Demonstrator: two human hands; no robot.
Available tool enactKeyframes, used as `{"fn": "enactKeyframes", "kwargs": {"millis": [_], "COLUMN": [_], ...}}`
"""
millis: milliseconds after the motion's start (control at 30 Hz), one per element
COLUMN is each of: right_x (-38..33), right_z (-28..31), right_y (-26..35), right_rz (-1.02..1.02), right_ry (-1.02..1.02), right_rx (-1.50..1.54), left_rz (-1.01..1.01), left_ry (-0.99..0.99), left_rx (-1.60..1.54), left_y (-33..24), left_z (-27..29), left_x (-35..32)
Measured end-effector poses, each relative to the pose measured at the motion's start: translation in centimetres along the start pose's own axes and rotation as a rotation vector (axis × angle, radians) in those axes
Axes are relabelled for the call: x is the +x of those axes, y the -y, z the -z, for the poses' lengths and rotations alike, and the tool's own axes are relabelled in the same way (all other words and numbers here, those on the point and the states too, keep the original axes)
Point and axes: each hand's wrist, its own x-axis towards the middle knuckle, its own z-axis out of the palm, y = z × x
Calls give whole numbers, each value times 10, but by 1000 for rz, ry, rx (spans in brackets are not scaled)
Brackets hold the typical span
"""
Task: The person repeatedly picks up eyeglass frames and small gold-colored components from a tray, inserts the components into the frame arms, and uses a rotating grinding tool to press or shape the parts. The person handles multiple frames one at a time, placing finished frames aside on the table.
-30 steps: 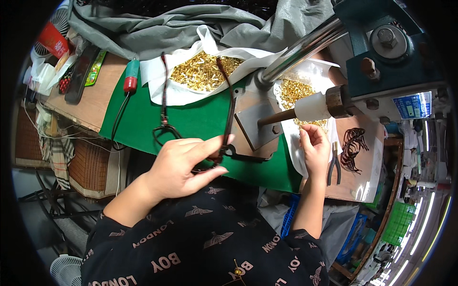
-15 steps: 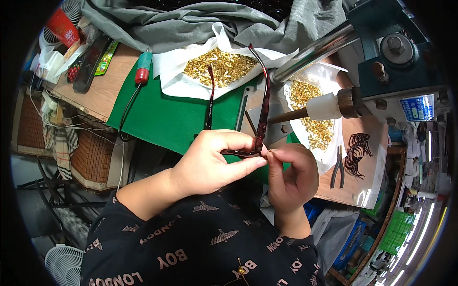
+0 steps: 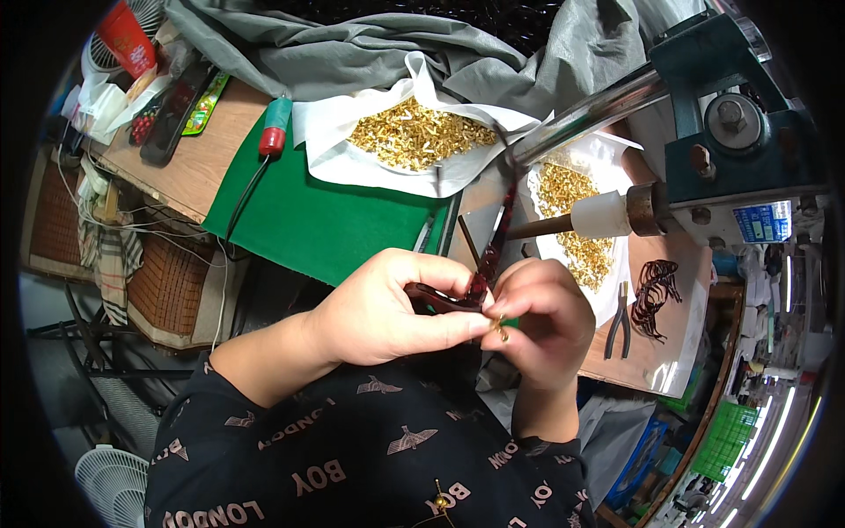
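Note:
My left hand is closed around a dark red spectacle frame, with the thumb pressed along its lower edge. One temple of the frame points up and away, past a metal rod of the machine; the other is blurred. Against the frame's end my right hand is closed, thumb and forefinger pinching small gold-coloured metal pieces. Their exact kind is too small to make out. Left thumb and right fingertips nearly touch there.
Gold pieces fill two white cloths, one behind and one at right. A green machine with a rod overhangs the bench's right. Near it lie pliers and dark slender parts. A corded red-and-teal tool rests on green matting.
The spectacle frame has turned in my left hand, its temples swinging to the right. My right fingers have opened out somewhat, and gold pieces now show between them.

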Motion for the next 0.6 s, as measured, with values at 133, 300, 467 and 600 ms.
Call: {"fn": "enactKeyframes", "kwargs": {"millis": [133,300,467,600], "right_x": [9,21,31,35], "right_z": [9,17,22,16], "right_y": [12,27,39,44], "right_rz": [-192,-254,-203,-130], "right_ry": [-1,211,380,378], "right_rx": [-144,-441,-635,-698], "left_rz": [-295,-361,-378,-203], "left_ry": [-129,-31,20,-79], "left_rx": [493,954,768,505], "left_y": [8,4,2,-1], "left_z": [-4,3,4,-4], "left_x": [1,1,4,7]}}
